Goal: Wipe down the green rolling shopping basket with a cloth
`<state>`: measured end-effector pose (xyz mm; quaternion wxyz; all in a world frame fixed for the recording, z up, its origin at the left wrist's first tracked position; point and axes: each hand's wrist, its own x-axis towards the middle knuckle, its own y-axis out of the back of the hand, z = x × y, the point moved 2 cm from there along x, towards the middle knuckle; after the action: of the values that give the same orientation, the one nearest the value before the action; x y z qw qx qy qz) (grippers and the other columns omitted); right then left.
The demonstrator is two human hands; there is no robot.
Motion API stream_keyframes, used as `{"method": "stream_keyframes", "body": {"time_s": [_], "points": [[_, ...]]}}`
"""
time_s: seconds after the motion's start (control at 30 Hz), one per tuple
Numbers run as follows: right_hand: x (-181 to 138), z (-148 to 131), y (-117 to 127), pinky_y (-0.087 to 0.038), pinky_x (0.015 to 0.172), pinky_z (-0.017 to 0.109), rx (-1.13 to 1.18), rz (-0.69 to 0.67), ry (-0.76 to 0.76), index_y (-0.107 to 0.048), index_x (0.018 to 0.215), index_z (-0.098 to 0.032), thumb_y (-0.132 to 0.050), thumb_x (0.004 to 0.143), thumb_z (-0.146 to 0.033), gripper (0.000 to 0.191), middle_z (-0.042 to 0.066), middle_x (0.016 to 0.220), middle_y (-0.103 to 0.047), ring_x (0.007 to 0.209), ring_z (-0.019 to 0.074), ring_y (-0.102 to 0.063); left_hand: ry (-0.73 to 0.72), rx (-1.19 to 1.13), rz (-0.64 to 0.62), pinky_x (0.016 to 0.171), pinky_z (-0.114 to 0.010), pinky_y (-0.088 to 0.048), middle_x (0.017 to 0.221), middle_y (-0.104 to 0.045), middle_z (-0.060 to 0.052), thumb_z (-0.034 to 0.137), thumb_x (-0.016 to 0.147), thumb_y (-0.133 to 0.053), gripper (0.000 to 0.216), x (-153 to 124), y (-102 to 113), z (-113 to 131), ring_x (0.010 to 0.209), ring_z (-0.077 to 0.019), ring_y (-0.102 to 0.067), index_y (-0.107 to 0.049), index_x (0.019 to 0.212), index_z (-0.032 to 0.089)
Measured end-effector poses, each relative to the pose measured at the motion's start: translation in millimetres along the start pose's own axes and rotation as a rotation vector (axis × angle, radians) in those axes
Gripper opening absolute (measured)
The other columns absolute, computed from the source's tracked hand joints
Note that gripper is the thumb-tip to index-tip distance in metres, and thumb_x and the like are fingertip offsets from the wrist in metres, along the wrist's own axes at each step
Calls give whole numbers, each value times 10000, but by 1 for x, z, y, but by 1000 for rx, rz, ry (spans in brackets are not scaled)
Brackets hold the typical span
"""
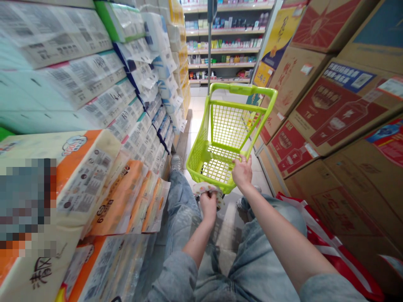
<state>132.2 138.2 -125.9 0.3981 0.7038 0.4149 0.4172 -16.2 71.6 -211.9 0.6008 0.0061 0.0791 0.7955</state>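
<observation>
A lime-green plastic shopping cart (197, 165) with lattice walls stands on the floor between my legs and the far shelves. My right hand (242, 172) is closed on its near right rim, with a ring on one finger. Lower and to the left, my left hand (208, 205) grips a pale patterned cloth (201, 188) and presses it against the outside of the cart's near end. Part of the cloth is hidden behind the fingers. Through the lattice, the cart's basket shows nothing inside.
Stacked tissue packs (103, 88) rise along the left, with orange-and-cream packs (118, 201) close to my left knee. Cardboard cartons (327, 109) wall the right side, above a red bag (340, 260). Shelves of small goods (225, 44) and a thin grey pole (209, 54) stand ahead.
</observation>
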Motion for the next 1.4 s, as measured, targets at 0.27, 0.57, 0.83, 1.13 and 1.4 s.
{"method": "stream_keyframes", "body": {"time_s": [0.27,0.57,0.83,1.13,1.4], "points": [[2,1,-4,-343,981,404,2,19,15,-673,1016,-156,-362,816,-95,375,103,1326,-475,1330,309,-181,-33,107,6,715,-271,-440,711,-642,-68,299,765,-566,175,-9,-8,7,709,-186,-588,-622,731,137],[3,0,-5,-315,1014,400,6,13,16,-671,997,-149,-365,799,-69,374,110,1316,-482,1338,289,-169,-7,77,77,897,-347,-429,961,-681,-150,191,735,-533,153,-3,-27,8,979,-261,-612,-632,844,152],[3,0,-7,-330,1009,389,29,21,21,-684,978,-161,-364,801,-61,379,82,1310,-484,1340,301,-161,-130,91,25,954,-376,-403,908,-693,-119,147,702,-517,156,6,-8,-16,1010,-267,-594,-650,783,164],[3,-1,-5,-309,1022,409,52,10,4,-682,1005,-167,-383,799,-66,378,93,1327,-479,1333,296,-152,91,-17,94,743,-313,-494,786,-665,-77,244,718,-575,135,6,5,-39,750,-189,-622,-606,789,134],[2,1,-4,-338,989,413,26,6,20,-684,1000,-166,-379,807,-76,373,100,1321,-482,1331,310,-165,109,-57,-58,623,-251,-419,689,-589,-19,409,710,-624,281,6,-11,-7,655,-150,-550,-565,741,136]]}}
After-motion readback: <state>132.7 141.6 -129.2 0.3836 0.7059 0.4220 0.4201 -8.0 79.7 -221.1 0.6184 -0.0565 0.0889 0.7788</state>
